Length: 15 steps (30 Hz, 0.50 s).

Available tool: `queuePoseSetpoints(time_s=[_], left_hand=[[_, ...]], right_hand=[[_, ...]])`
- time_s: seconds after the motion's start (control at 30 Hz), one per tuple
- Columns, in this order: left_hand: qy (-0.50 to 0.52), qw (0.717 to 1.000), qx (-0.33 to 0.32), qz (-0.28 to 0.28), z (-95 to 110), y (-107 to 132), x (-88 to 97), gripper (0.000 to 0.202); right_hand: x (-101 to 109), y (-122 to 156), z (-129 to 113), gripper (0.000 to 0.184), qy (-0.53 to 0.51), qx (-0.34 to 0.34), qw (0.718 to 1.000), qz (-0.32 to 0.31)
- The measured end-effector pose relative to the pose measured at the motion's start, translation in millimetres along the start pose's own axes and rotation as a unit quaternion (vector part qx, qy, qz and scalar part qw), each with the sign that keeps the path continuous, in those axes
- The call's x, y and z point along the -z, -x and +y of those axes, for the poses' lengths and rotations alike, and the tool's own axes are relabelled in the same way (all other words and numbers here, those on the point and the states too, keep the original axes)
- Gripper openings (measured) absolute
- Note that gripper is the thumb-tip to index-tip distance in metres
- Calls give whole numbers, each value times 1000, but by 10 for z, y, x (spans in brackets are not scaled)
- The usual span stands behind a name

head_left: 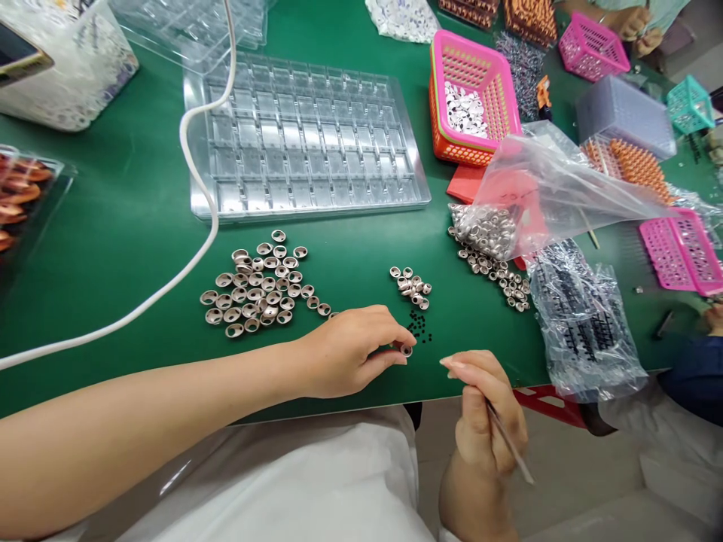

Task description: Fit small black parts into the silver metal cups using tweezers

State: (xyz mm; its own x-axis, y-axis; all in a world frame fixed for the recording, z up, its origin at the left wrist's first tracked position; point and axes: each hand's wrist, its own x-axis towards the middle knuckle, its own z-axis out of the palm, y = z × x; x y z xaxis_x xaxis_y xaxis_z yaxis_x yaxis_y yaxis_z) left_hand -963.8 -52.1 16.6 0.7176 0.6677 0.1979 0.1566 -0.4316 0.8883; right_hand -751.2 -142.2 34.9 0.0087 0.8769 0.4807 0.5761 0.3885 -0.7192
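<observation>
My left hand [353, 350] rests near the table's front edge, thumb and fingers pinching a small round metal cup [406, 350] with a hole in it. Tiny black pieces [416, 324] are scattered just beyond those fingertips. Behind them lies a little heap of similar metal cups [411, 286]. To the right, my right hand [489, 410] is closed around a thin stick-like tool [511, 446]; its upper end is hidden by the fingers. A larger spread of wider metal cups [260, 290] lies left of my left hand.
A clear compartment tray [310, 139] lies behind the cups, with a white cable [192, 150] across its left side. Stacked baskets [474, 94] hold white pieces. A plastic bag [491, 226] of metal cups and a bag of black parts [581, 324] lie right. Other people's hands [636, 30] show far right.
</observation>
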Motion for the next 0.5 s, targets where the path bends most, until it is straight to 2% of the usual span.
queuePoseSetpoints(time_s=[0.2, 0.33, 0.5], left_hand=[[17, 999, -30, -22, 26, 7, -7, 13], [11, 998, -50, -34, 74, 10, -3, 12], [-7, 997, -69, -46, 77, 25, -25, 13]], right_hand=[[60, 6, 117, 37, 89, 92, 986, -109], [83, -9, 179, 37, 119, 165, 967, -153], [127, -7, 217, 36, 117, 213, 951, -192]])
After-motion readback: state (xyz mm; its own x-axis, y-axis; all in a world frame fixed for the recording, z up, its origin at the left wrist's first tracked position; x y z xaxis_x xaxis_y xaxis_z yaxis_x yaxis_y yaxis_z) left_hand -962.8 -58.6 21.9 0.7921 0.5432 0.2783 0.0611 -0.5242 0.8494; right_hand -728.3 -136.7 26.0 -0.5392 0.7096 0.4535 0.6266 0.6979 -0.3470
